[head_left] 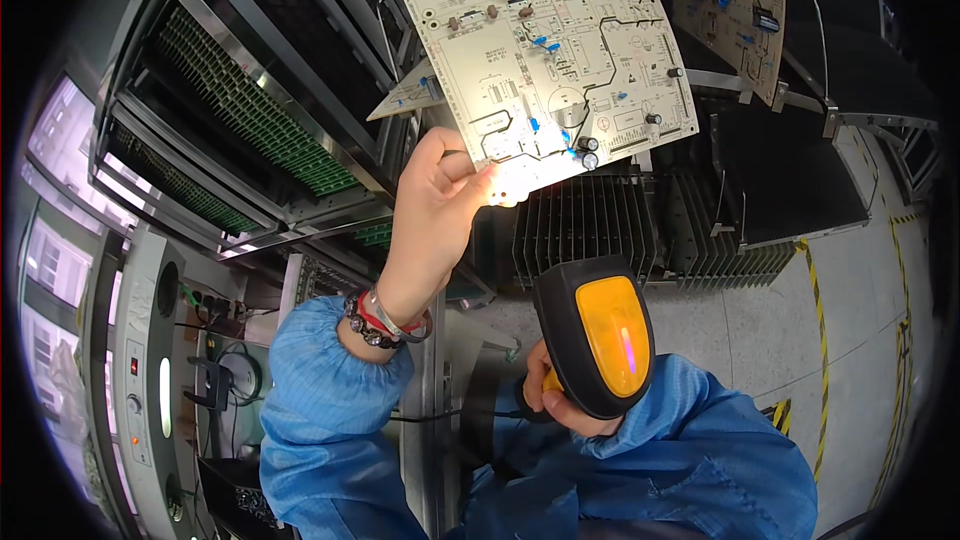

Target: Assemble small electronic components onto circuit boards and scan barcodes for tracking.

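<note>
My left hand [432, 195] pinches the lower left corner of a large pale circuit board [540, 60], thumb on the front face. The board is raised and slightly tilted, with blue parts and black cylindrical capacitors on it. In front of me my right hand [562, 402] is wrapped round the handle of a black and yellow barcode scanner [612, 338]; most of that grip is hidden under the scanner's head. A bright white patch of light falls on the board's lower edge, next to my left thumb. The scanner is apart from the board.
Metal racks with green boards [205, 60] stand at the left. Another circuit board [735, 5] stands upright at the upper right, beside dark trays [790, 175]. Below the held board is a black slotted rack [585, 225]. Yellow-black tape [820, 340] marks the floor. A cable [440, 417] runs left from the scanner.
</note>
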Demonstrator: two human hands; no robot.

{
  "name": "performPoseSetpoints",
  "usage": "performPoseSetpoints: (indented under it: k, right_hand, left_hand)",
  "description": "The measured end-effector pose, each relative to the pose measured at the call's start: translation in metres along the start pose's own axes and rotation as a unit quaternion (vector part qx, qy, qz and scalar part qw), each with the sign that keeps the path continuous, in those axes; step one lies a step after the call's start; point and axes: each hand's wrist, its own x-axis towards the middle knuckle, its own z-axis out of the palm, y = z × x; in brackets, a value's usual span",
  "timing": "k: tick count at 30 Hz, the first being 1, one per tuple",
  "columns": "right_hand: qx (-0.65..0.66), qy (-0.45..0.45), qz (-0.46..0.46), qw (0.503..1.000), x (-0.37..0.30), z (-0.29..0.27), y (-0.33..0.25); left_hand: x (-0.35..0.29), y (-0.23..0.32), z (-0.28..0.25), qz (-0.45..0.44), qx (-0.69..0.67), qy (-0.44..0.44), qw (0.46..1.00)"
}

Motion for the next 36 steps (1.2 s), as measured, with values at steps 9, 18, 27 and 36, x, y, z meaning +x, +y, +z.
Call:
performPoseSetpoints:
  k: [9, 18, 27, 36]
  right_hand:
    - [-0.051, 0.016, -0.012, 0.998, 0.011, 0.013, -0.011]
    - [-0.043, 0.013, -0.021, 0.999, 0.008, 0.012, -0.005]
    - [-0.113, -0.035, -0.001, 0.993, 0.014, 0.002, -0.044]
    - [-0.031, 0.153, -0.137, 0.978, 0.030, 0.003, -0.082]
  left_hand:
    - [0.003, 0.004, 0.002, -0.012, -0.032, 0.010, 0.999]
    - [0.039, 0.030, 0.005, -0.075, -0.067, -0.025, 0.995]
    - [0.076, 0.061, 0.017, -0.171, -0.097, -0.034, 0.980]
    - [0.083, 0.066, 0.006, -0.152, 0.172, -0.088, 0.969]
